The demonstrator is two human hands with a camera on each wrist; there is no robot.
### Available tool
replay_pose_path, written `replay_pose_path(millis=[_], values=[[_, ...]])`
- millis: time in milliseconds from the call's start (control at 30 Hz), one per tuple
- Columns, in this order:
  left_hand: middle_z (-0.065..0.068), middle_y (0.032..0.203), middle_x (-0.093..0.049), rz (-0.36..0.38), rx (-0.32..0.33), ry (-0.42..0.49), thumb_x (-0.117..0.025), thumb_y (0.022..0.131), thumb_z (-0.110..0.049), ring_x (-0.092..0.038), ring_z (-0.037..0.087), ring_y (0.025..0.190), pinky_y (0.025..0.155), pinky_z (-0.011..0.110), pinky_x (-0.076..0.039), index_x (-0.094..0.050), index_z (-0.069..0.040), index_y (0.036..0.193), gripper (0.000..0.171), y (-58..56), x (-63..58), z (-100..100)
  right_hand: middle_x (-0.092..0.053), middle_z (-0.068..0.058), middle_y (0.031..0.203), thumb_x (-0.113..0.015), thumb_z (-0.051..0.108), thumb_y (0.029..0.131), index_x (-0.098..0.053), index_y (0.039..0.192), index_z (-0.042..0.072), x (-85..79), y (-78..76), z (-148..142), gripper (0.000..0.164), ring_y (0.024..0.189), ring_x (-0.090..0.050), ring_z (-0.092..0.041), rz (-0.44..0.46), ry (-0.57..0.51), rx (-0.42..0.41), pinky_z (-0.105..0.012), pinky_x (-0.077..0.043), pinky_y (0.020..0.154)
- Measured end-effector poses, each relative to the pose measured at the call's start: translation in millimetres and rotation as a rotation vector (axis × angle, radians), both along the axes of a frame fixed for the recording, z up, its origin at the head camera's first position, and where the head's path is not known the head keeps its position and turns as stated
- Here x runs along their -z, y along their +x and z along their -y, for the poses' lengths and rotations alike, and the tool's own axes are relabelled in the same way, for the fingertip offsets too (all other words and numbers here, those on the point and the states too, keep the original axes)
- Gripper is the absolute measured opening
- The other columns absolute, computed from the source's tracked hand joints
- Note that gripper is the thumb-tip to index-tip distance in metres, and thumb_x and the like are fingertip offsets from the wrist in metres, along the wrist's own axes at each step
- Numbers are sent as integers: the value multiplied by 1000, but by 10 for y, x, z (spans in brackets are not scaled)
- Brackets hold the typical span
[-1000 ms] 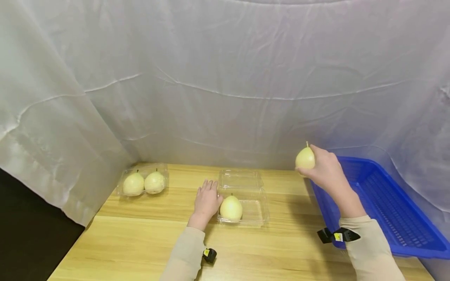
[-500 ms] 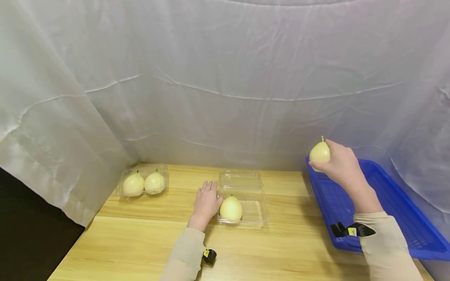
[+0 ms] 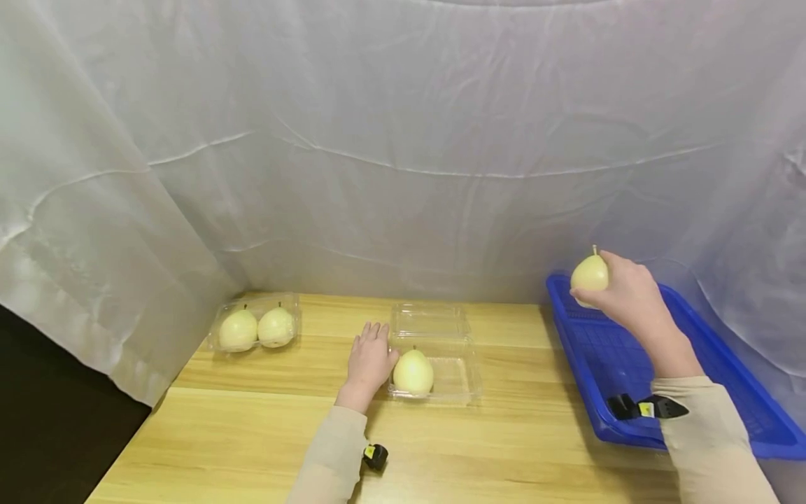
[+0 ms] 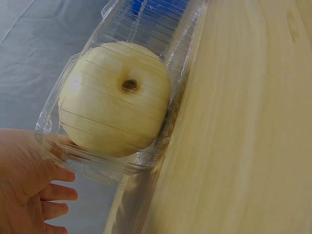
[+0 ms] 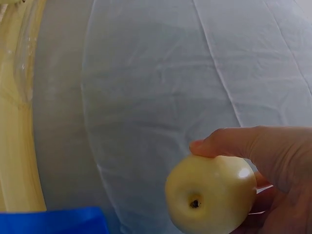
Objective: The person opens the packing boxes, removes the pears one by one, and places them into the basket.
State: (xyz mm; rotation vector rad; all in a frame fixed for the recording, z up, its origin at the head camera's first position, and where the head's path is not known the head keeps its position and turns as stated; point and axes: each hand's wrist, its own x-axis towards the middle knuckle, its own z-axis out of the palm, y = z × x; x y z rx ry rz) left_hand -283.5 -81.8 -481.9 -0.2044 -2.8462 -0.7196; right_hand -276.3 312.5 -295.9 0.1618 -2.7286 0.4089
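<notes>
near the basket (image 3: 613, 357), right fingers (image 5: 231, 141) grip a pear (image 5: 214, 187) (upright).

Looks like smooth, grained wood with a soft sheen across the flat, yellow-brown table (image 3: 252, 437). Clear, glossy and ribbed, like thin plastic, on the open, rectangular container (image 3: 453, 378) toward the far edge. Smooth, with a bright glint, on the round, pale-yellow pear (image 3: 589, 278) in the right hand (image 3: 634, 297). Seems moulded plastic in the blue, rectangular basket (image 3: 607, 353) at the right edge. Creased and satiny, like cloth, in the grey curtain (image 3: 403, 119) beyond.
</notes>
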Motion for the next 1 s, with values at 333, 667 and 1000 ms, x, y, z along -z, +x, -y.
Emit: replay_pose_path(millis=[333, 667, 1000], values=[[21, 149, -44, 3, -2, -7, -61, 93, -30, -30, 38, 146, 119, 57, -26, -46, -2, 143, 59, -7, 1, 6, -55, -41, 116, -72, 39, 79, -41, 135, -15, 127, -36, -192, 83, 98, -50, -61, 60, 11, 40, -60, -44, 66], [21, 149, -44, 3, 2, 2, -62, 93, -30, -31, 39, 145, 119, 58, -27, -46, -2, 142, 59, -13, 8, -6, -54, -42, 114, -71, 40, 80, -40, 133, -17, 272, -120, -367, 85, 96, -51, -58, 105, 17, 72, -58, -46, 64], [21, 149, -44, 3, 1, 11, -62, 93, -30, -31, 39, 145, 119, 58, -26, -46, -2, 143, 59, -9, 3, -6, -53, -44, 113, -73, 41, 79, -37, 135, -19, 401, -207, -501, 90, 93, -54, -56, 157, 6, 96, -58, -48, 64]])
